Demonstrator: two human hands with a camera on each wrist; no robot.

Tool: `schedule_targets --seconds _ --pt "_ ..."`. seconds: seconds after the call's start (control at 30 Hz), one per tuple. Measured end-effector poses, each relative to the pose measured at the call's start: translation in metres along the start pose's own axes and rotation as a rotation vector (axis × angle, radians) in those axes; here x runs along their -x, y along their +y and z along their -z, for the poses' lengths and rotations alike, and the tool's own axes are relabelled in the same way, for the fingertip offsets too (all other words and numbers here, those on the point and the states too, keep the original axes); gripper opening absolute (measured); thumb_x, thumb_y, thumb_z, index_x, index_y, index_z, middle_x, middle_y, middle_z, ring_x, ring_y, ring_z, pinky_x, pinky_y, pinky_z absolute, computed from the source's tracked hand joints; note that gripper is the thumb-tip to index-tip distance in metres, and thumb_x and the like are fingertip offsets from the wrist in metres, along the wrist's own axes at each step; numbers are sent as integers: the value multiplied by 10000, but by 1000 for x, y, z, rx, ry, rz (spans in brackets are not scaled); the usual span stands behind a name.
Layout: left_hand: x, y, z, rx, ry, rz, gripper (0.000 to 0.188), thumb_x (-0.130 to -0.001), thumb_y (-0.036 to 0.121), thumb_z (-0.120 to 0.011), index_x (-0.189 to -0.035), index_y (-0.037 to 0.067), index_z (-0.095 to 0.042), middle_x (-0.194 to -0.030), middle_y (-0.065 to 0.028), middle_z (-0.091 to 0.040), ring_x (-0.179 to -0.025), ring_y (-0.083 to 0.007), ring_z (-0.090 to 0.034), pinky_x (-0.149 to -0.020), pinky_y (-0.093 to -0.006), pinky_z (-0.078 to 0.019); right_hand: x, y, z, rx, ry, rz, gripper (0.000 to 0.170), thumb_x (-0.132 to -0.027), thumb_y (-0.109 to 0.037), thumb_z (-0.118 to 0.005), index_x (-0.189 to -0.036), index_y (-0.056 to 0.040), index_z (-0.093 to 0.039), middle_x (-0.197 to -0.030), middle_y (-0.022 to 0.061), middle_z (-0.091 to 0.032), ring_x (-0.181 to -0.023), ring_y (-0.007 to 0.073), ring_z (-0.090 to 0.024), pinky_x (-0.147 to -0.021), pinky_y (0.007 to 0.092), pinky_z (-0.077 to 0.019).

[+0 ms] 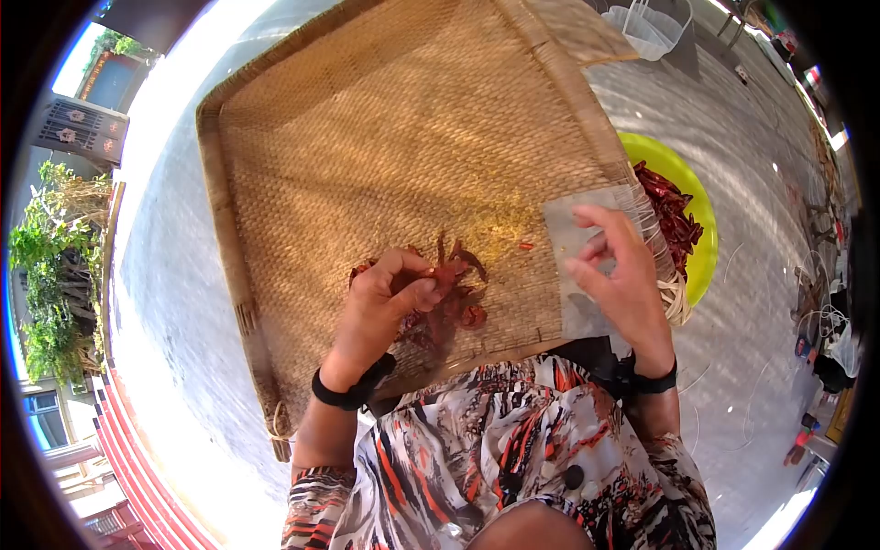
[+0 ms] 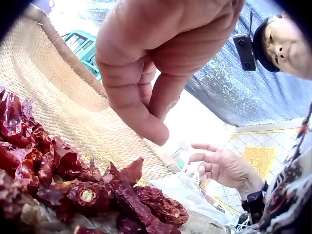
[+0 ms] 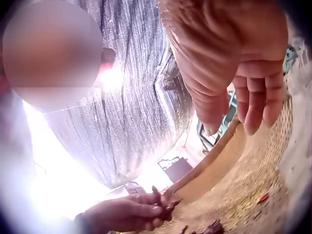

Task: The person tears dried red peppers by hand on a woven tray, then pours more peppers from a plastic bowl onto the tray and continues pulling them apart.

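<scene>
In the head view my left hand (image 1: 374, 307) pinches a dried red chili pepper (image 1: 447, 271) over a small pile of chilies (image 1: 438, 323) on the woven tray (image 1: 367, 165). The right wrist view shows that dark chili (image 3: 169, 208) at the left hand's fingertips. Close up in the left wrist view, wrinkled dried chilies (image 2: 92, 195) lie below the bent fingers. My right hand (image 1: 619, 275) hovers over the tray's right edge, above a grey translucent sheet (image 1: 568, 225). Its fingers are spread from the thumb, with nothing between them.
Yellow seeds (image 1: 504, 220) are scattered mid-tray, with a small red chili piece (image 1: 525, 246) beside them. A lime-green basin (image 1: 701, 188) of dried chilies (image 1: 674, 220) stands on the floor, right of the tray. A white plastic bag (image 1: 653, 32) lies beyond the tray's far right corner.
</scene>
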State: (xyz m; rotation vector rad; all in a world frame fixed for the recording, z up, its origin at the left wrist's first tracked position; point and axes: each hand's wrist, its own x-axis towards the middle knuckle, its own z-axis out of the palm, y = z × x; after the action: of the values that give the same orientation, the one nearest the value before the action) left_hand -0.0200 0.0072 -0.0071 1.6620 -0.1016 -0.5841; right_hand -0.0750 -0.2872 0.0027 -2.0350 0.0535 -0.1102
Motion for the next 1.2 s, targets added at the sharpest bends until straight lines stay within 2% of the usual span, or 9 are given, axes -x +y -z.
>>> schedule_targets --seconds 0.13,0.27,0.37,0.5,0.7,0.8,0.87,1.0,1.2 --pt "-3 8 -15 -193 -85 15 147 -958 42 -632 -1090 0 -582 -913 -34 -678 -801 -86 -643 -706 -233 -527 -9 -11 -58 -348 -386 -19 476 -858 -169 -740 -1297 -83 -577 -1119 71 -598 -874 159 -617 -773 292 -517" --pt "-2 10 -25 -175 -84 31 120 -957 57 -645 -1052 1 -597 -907 -29 -669 -769 -73 -616 -677 -229 -516 -15 9 -92 -483 -312 110 232 -935 -64 -645 -1166 -45 -636 -1017 55 -630 -894 120 -624 -767 276 -528" --pt "-5 4 -23 -259 -5 -113 168 -914 40 -667 -1059 -2 -594 -906 -73 -667 -777 -133 -641 -672 -274 -521 -14 15 -79 -640 -289 -113 145 -964 -50 -611 -1103 -17 -634 -969 31 -638 -867 96 -629 -757 256 -530" --pt "-8 -10 -5 -564 122 -282 196 -856 31 -732 -1006 17 -606 -937 -56 -653 -729 -111 -610 -645 -253 -492 -12 22 -34 -563 -19 -137 118 -958 -59 -623 -1066 -21 -651 -950 -11 -635 -863 61 -601 -757 232 -509" --pt "7 1 2 -903 2 -212 388 -783 106 -770 -1137 70 -615 -1028 -130 -602 -888 -317 -631 -738 -398 -519 -6 41 33 213 594 -15 251 -879 -55 -689 -1124 -18 -648 -1082 69 -632 -797 103 -603 -715 251 -489" --pt "7 0 -5 -898 -57 -256 426 -778 176 -776 -1167 95 -621 -1017 -139 -594 -934 -359 -637 -757 -442 -532 -3 32 34 285 545 -137 335 -840 -57 -708 -1167 -41 -641 -1160 84 -609 -773 127 -611 -703 259 -493" --pt "5 -2 -10 -930 -68 -329 411 -782 205 -775 -1150 99 -626 -997 -136 -590 -908 -352 -644 -734 -441 -540 0 14 19 243 214 -117 409 -817 -80 -725 -1210 -75 -615 -1175 76 -594 -758 138 -616 -701 280 -510" --pt "-5 -20 -17 -1083 -52 -414 276 -798 121 -735 -1052 91 -630 -948 -121 -580 -834 -353 -647 -677 -436 -541 0 18 -45 222 -309 296 513 -800 -146 -751 -1271 -112 -550 -1281 100 -531 -870 289 -652 -741 392 -542" --pt "-3 -25 -18 -990 44 -372 145 -810 -15 -651 -923 55 -594 -884 -138 -584 -772 -374 -623 -646 -443 -513 -10 19 -83 300 -475 339 458 -833 -228 -725 -1253 -135 -568 -1202 97 -557 -991 321 -634 -768 421 -535"
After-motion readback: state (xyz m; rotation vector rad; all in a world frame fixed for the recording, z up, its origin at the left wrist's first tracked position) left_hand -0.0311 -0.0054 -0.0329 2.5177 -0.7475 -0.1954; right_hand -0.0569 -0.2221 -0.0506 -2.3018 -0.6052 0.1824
